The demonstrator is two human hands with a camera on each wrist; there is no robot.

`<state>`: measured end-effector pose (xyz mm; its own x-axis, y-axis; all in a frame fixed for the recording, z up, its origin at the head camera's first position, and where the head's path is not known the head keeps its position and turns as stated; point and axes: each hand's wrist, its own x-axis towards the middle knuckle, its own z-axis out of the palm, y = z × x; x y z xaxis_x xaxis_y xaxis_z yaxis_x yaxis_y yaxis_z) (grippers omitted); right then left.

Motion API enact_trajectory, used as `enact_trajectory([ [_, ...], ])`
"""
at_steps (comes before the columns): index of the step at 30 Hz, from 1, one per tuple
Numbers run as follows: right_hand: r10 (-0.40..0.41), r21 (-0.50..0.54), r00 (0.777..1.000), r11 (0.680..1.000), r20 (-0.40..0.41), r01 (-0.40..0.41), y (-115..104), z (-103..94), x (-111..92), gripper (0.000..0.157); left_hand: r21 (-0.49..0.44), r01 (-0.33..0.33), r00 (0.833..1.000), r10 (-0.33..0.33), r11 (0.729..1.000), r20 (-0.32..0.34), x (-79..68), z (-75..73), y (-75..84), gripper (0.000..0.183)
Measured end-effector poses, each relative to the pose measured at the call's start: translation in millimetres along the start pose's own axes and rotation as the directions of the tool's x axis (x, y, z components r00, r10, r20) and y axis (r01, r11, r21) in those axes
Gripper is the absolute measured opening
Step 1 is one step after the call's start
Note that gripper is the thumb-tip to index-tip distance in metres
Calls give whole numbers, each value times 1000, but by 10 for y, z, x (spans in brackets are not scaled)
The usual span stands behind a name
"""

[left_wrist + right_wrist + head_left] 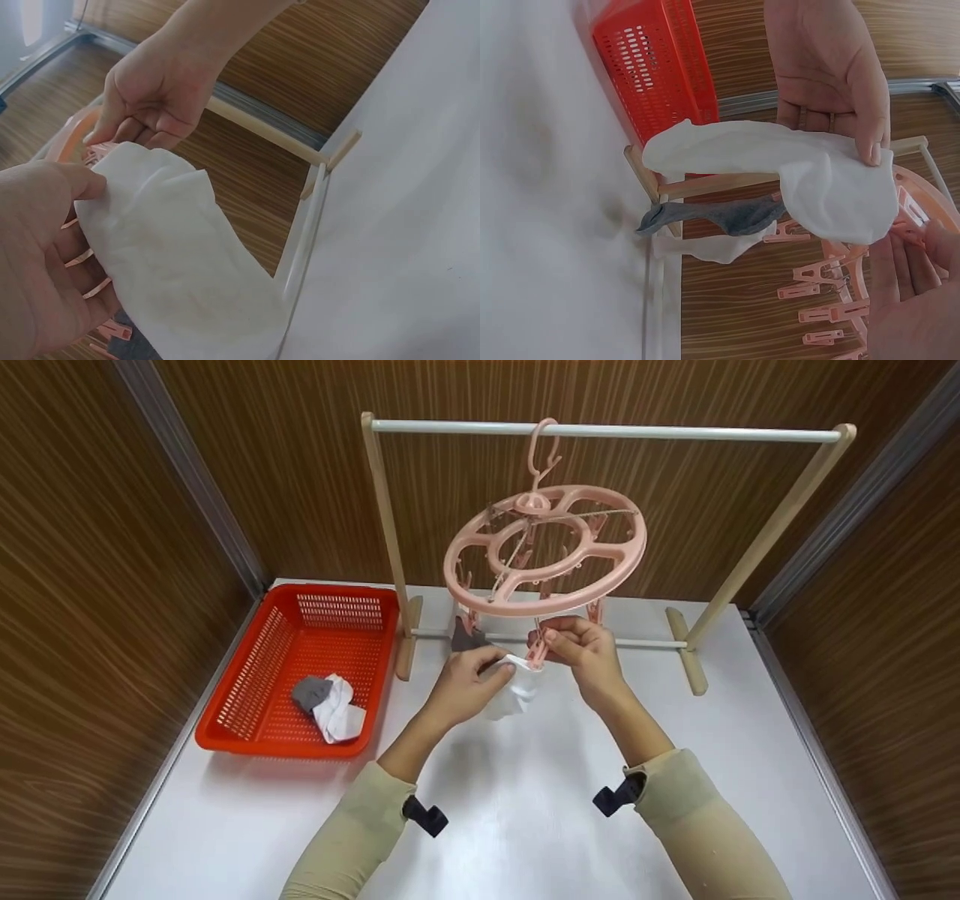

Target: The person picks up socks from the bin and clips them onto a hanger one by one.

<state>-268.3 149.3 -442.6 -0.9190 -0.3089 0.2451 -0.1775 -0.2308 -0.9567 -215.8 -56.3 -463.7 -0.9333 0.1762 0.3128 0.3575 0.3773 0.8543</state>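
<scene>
A white sock (832,184) hangs from my left hand (466,684), its upper edge pinched between thumb and fingers. My right hand (591,656) pinches a pink clothes peg (538,651) whose tip meets that edge of the sock. The peg belongs to a round pink drying hanger (551,606), hooked on a rail above both hands. Behind the held sock, in the right wrist view, a grey sock (739,217) and another white sock (720,249) dangle from the hanger's pegs.
To the left stands a red plastic basket (296,748) with a grey sock (310,692) and a white sock (339,716) inside. The rack's white rail (690,433) rests on wooden legs (780,529). Wood-patterned walls (885,607) enclose the white table (540,840).
</scene>
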Motion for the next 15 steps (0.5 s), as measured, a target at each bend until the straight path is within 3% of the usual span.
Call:
enact_trajectory([
  [7, 5, -13, 1000, 1000, 1, -5, -9, -6, -7, 19, 4, 6, 998, -6, 1000, -66, 1, 38, -6, 22],
  [15, -6, -14, 1000, 1000, -15, 6, -19, -21, -20, 18, 138, -15, 990, 34, 990, -138, 27, 101, 4, 19],
])
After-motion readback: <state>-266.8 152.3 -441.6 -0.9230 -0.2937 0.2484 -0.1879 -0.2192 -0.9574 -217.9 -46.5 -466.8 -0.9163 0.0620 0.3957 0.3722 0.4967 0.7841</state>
